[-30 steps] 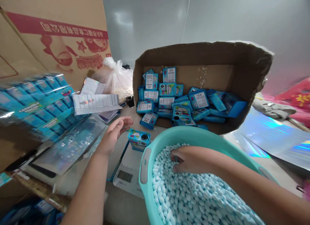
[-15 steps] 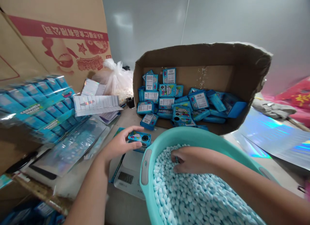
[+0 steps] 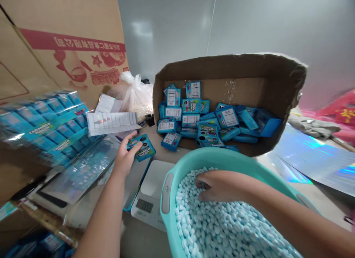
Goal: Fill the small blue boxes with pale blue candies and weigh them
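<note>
Many candies (image 3: 222, 228) in teal basin (image 3: 235, 161)

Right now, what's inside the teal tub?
Small pale-blue pellets, with the right hand among them. The teal tub's bottom and deeper pellets are covered; can't tell if the hand grips any.

The turquoise tub (image 3: 216, 158) is cut off below.
</note>
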`<state>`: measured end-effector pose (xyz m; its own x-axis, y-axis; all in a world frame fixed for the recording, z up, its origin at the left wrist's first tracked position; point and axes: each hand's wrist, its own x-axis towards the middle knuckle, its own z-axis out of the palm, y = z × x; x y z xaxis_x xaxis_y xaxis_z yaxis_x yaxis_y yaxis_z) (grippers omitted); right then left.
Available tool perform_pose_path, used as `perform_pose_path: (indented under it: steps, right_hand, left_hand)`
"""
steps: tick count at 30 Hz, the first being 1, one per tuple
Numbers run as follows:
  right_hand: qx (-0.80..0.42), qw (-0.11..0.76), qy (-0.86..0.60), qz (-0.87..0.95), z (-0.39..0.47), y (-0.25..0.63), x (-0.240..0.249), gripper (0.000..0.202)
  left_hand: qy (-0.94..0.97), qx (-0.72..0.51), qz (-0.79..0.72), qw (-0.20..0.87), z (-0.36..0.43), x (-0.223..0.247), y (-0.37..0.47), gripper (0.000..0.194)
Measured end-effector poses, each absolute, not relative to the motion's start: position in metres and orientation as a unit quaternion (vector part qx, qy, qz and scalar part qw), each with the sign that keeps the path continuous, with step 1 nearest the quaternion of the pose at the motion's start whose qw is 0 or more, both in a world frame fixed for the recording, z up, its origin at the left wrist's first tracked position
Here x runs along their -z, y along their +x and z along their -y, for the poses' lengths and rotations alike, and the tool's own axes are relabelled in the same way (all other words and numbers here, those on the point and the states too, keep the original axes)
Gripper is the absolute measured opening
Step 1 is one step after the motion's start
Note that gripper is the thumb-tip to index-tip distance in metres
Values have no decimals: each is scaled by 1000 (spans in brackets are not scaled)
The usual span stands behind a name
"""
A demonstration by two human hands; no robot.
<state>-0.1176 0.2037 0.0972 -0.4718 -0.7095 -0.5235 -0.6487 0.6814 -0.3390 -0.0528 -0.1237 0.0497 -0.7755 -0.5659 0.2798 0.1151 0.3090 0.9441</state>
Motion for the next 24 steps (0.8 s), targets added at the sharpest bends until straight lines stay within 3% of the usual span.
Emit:
perform_pose_path:
  steps: [6, 13, 20, 24]
  right_hand:
    - [50, 333, -394, -855, -205, -118, -98, 37]
    - [44, 326, -395, -858, -203, -117, -98, 35]
    - [44, 324, -396, -858, -204, -118, -95, 36]
    - [45, 321, -395, -859, -204, -118, -96, 34]
  left_hand:
    - [236, 537, 709, 392, 139, -26, -67, 46]
    - [254, 456, 775, 356, 147, -24, -64, 57]
    - [221, 290, 879, 309, 140, -36, -55, 65]
    - [235, 235, 886, 322, 134, -35, -56, 56]
